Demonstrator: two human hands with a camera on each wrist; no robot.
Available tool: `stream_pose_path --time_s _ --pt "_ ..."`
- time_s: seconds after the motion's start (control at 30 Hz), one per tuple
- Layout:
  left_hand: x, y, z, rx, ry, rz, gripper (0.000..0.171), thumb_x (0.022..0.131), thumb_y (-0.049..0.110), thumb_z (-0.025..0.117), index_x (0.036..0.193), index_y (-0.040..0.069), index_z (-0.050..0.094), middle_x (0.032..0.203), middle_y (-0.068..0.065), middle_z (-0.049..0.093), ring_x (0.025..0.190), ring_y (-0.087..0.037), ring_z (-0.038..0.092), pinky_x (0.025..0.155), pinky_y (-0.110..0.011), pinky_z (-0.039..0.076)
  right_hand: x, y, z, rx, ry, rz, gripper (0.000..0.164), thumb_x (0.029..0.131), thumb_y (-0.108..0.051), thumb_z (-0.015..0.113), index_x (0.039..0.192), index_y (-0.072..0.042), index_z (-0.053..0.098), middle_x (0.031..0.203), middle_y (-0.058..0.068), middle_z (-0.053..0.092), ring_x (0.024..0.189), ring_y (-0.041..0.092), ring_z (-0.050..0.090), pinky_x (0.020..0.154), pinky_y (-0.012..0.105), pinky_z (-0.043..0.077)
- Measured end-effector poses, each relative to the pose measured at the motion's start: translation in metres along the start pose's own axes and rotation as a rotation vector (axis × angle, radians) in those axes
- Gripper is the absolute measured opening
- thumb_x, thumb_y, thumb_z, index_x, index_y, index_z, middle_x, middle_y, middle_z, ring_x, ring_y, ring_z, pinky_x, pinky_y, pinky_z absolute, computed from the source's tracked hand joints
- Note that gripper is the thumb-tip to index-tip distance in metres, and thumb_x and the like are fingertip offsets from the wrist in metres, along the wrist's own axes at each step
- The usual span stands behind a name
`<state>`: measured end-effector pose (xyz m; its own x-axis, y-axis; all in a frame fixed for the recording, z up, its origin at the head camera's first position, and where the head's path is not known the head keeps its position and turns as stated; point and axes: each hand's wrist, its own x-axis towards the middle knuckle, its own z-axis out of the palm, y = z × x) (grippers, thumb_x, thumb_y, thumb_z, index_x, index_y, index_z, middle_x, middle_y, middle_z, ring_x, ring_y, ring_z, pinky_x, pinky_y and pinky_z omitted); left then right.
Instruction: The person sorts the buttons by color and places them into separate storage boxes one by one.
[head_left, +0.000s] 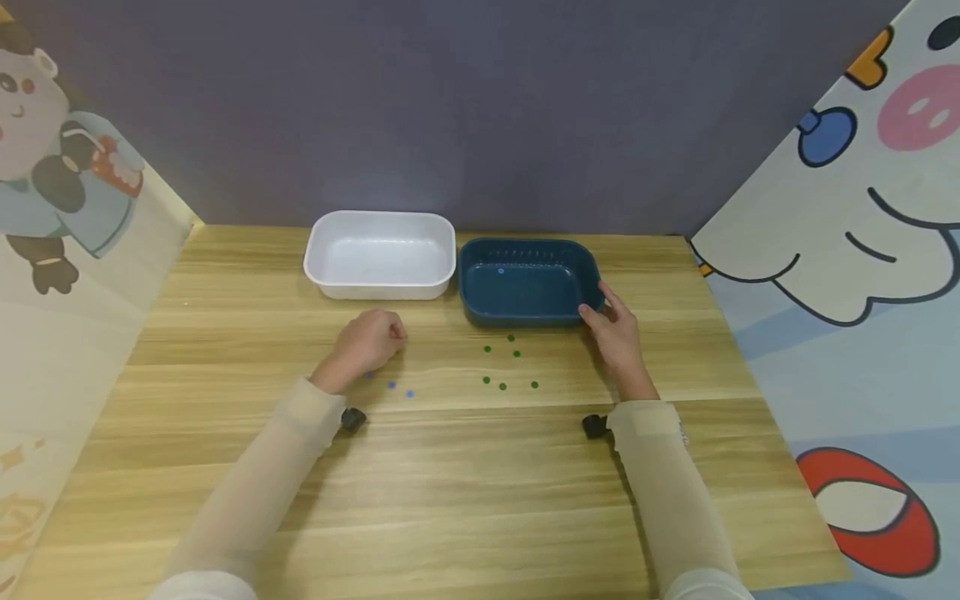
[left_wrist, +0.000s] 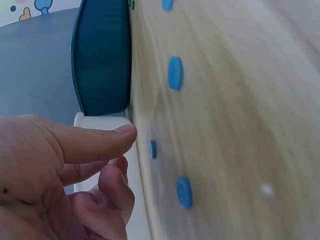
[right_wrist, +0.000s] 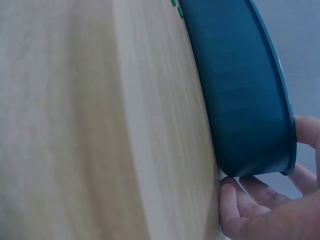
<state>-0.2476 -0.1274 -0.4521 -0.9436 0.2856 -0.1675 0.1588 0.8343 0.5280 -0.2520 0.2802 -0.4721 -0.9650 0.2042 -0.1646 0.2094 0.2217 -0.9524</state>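
Observation:
My left hand hovers over the table in front of the white tray, its fingers bent. In the left wrist view the thumb is stretched out, apart from the loosely curled fingers, and nothing shows between them. Several small blue button-like discs lie beside that hand. My right hand grips the right end of the dark blue tray, with the thumb at its rim. One blue disc is inside this tray. Several green discs lie on the table before it.
Both trays stand side by side at the back of the wooden table, close to a grey panel. Cartoon-printed walls flank the table. A pale speck shows on the wood in the left wrist view.

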Motion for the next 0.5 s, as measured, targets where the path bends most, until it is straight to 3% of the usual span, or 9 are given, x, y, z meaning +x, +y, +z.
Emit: stream_pose_path --time_s 0.13,0.37,0.5 --pt "-0.001 -0.006 0.001 0.027 -0.005 -0.022 0.008 0.093 0.011 0.071 0.099 0.006 0.073 0.098 -0.009 0.070 0.085 -0.026 0.062 0.081 -0.045 0.055 -0.001 -0.001 0.000 0.007 0.002 0.001 0.069 0.097 -0.032 0.069 0.157 -0.033 0.035 0.159 0.014 0.034 0.134 0.025 0.044 0.087 0.019 0.049" --pt "-0.004 -0.009 0.003 0.048 -0.017 -0.039 0.010 0.093 0.011 0.070 0.102 0.006 0.074 0.103 -0.011 0.071 0.088 -0.028 0.064 0.080 -0.047 0.056 -0.011 -0.018 0.000 0.020 -0.027 0.028 0.070 0.099 -0.022 0.067 0.160 -0.025 0.031 0.160 0.017 0.029 0.137 0.029 0.042 0.095 0.030 0.049" --pt "-0.004 -0.009 0.003 0.048 -0.009 -0.031 0.009 0.094 0.010 0.070 0.101 0.007 0.074 0.102 -0.010 0.071 0.090 -0.029 0.065 0.081 -0.048 0.056 -0.019 -0.030 0.002 0.007 -0.024 0.021 0.069 0.100 -0.019 0.065 0.160 -0.020 0.031 0.158 0.021 0.032 0.134 0.030 0.045 0.095 0.029 0.050"
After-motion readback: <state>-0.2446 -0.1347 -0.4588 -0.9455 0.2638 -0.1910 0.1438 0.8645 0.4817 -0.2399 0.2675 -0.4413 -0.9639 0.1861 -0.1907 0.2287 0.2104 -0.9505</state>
